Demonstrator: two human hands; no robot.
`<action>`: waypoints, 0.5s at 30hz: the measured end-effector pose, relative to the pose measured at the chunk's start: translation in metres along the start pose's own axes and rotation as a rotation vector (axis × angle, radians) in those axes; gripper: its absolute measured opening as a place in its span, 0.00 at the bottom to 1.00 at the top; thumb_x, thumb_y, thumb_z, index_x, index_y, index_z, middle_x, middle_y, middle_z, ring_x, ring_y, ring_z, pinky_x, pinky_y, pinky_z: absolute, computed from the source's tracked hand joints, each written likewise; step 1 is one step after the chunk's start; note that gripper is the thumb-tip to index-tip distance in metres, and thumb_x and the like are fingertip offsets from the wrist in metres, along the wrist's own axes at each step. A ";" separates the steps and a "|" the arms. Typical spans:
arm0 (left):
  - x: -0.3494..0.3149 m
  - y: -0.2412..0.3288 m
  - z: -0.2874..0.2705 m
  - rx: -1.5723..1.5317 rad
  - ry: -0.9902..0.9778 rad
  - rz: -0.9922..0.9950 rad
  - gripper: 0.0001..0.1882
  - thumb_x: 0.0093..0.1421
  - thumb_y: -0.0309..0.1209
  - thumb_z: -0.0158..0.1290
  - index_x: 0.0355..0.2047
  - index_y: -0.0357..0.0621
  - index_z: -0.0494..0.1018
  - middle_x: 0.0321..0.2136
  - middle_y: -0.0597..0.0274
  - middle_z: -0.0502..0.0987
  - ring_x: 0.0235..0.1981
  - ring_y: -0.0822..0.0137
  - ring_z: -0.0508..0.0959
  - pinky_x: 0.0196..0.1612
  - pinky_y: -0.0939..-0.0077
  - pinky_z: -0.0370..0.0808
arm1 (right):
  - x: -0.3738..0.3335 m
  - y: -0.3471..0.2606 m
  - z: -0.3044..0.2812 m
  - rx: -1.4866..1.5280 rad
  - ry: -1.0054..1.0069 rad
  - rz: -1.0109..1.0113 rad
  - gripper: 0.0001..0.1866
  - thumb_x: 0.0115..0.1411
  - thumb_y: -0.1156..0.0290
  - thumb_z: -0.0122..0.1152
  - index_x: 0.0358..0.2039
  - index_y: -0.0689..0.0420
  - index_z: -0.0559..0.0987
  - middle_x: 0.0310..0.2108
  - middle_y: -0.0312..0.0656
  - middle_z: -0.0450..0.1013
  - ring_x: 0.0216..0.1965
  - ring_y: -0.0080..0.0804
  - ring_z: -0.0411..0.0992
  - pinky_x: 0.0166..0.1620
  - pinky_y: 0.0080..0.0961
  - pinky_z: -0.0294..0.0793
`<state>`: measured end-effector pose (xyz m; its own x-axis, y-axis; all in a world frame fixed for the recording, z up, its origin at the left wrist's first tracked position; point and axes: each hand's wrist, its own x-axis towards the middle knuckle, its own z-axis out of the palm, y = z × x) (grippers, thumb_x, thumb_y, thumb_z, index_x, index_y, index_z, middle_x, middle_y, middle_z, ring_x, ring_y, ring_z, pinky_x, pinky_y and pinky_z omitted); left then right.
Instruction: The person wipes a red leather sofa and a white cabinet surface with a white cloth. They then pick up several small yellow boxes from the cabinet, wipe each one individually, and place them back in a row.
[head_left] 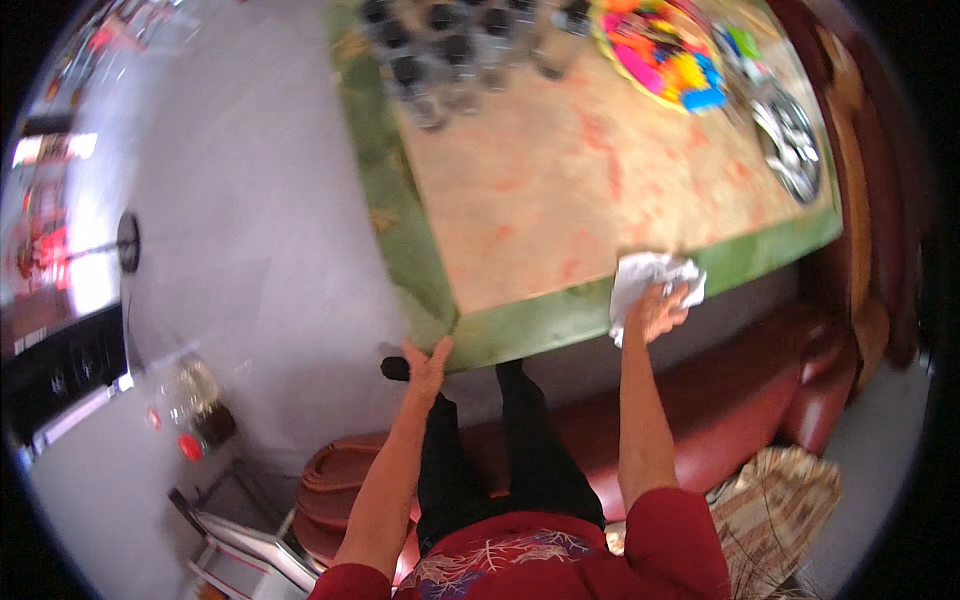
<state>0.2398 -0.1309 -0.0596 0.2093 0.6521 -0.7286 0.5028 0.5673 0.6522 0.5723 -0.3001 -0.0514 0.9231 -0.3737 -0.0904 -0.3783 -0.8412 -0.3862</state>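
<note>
A low table with a tan, red-streaked top and a green border stands before me. My left hand touches its near left corner, thumb and fingers apart, with nothing held. At the near edge, right of the middle, my right hand grips a crumpled white cloth against the green border. Part of the cloth hangs over the edge, and the palm hides some of it.
Several dark-topped clear glasses or jars stand at the far left of the table. A tray of colourful pieces and a shiny metal tray lie far right. A dark red sofa runs behind my legs; a metal-framed stand is lower left.
</note>
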 end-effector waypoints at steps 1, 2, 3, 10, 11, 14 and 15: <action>0.007 -0.019 0.000 0.009 0.029 0.065 0.41 0.53 0.46 0.58 0.58 0.38 0.51 0.52 0.49 0.62 0.49 0.53 0.66 0.53 0.61 0.64 | -0.015 0.019 0.012 -0.059 -0.038 -0.113 0.31 0.62 0.47 0.45 0.64 0.39 0.55 0.62 0.56 0.44 0.53 0.61 0.60 0.46 0.51 0.71; 0.011 -0.027 0.002 0.033 0.066 0.117 0.41 0.53 0.46 0.58 0.58 0.36 0.53 0.51 0.49 0.63 0.50 0.53 0.66 0.56 0.62 0.61 | -0.047 0.012 0.000 -0.142 -0.122 -0.237 0.31 0.62 0.50 0.47 0.64 0.39 0.55 0.61 0.55 0.44 0.54 0.60 0.58 0.45 0.48 0.72; 0.013 -0.027 0.002 0.004 0.024 0.164 0.40 0.52 0.46 0.58 0.57 0.35 0.55 0.51 0.48 0.64 0.50 0.53 0.66 0.55 0.62 0.61 | -0.081 0.003 -0.015 -0.340 -0.184 -0.394 0.31 0.61 0.55 0.50 0.64 0.38 0.54 0.61 0.54 0.45 0.55 0.60 0.56 0.46 0.46 0.72; -0.019 0.024 -0.005 -0.393 -0.113 -0.230 0.40 0.57 0.55 0.48 0.63 0.46 0.52 0.54 0.56 0.65 0.51 0.57 0.66 0.47 0.59 0.68 | -0.217 0.004 -0.020 -0.242 -0.355 -1.613 0.25 0.55 0.67 0.52 0.55 0.41 0.71 0.55 0.50 0.59 0.50 0.55 0.61 0.46 0.49 0.66; -0.023 0.027 -0.015 -0.452 -0.178 -0.237 0.41 0.57 0.57 0.47 0.64 0.48 0.51 0.56 0.57 0.64 0.51 0.57 0.66 0.47 0.59 0.69 | -0.230 -0.010 -0.012 -0.230 -0.385 -1.694 0.24 0.55 0.66 0.52 0.54 0.39 0.71 0.56 0.48 0.59 0.51 0.55 0.60 0.46 0.50 0.66; -0.030 0.007 -0.034 -0.488 -0.203 -0.308 0.37 0.58 0.56 0.47 0.61 0.48 0.56 0.53 0.60 0.67 0.49 0.60 0.68 0.45 0.60 0.70 | -0.238 -0.058 0.037 -0.145 -0.289 -1.931 0.28 0.51 0.61 0.55 0.55 0.32 0.70 0.58 0.43 0.58 0.54 0.53 0.59 0.50 0.52 0.62; -0.031 -0.001 -0.040 -0.517 -0.203 -0.324 0.36 0.58 0.55 0.47 0.60 0.47 0.57 0.53 0.61 0.67 0.48 0.61 0.69 0.44 0.61 0.70 | -0.238 -0.084 0.051 -0.060 -0.260 -2.043 0.31 0.48 0.62 0.57 0.56 0.35 0.69 0.61 0.42 0.57 0.58 0.51 0.56 0.54 0.52 0.57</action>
<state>0.1993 -0.1316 -0.0295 0.2946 0.3274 -0.8978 0.1081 0.9221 0.3717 0.3882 -0.1209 -0.0439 -0.0938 0.9669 0.2373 0.9927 0.1090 -0.0518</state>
